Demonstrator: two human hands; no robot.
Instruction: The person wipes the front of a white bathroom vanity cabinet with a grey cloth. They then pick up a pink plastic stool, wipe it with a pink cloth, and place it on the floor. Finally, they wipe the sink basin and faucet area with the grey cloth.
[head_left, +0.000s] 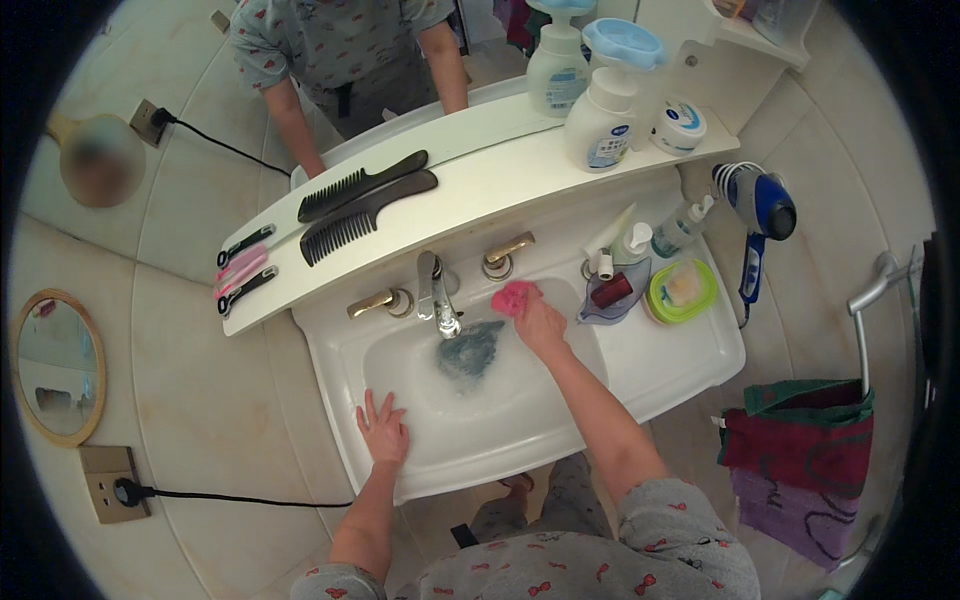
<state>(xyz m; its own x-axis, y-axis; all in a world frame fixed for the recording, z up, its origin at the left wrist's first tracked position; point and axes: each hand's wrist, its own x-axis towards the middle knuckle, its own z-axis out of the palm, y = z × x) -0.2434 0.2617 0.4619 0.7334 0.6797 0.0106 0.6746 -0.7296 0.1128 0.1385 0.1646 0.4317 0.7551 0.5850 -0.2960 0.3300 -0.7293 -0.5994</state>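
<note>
My right hand (540, 324) presses a bunched pink cloth (514, 298) to the back right rim of the white washbasin (480, 461). Fingers spread, my left hand (386, 433) rests on the basin's left front edge and holds nothing. Inside the bowl lies a dark, bluish-grey cloth (470, 351), partly under cloudy, sudsy water. A chrome faucet (439, 296) reaches over the bowl from the back. Brass-coloured tap handles stand on both sides of it, the left handle (381, 302) and the right handle (510, 255); the pink cloth is just below the right one.
Two black combs (367, 210) by reflection or in fact lie on the white shelf (480, 180) under the mirror. Right of the bowl are a lime-green soap dish (681, 315), a purple tray (630, 304) and pump bottles (679, 225). A blue hair dryer (757, 202) and towels (799, 450) hang at right.
</note>
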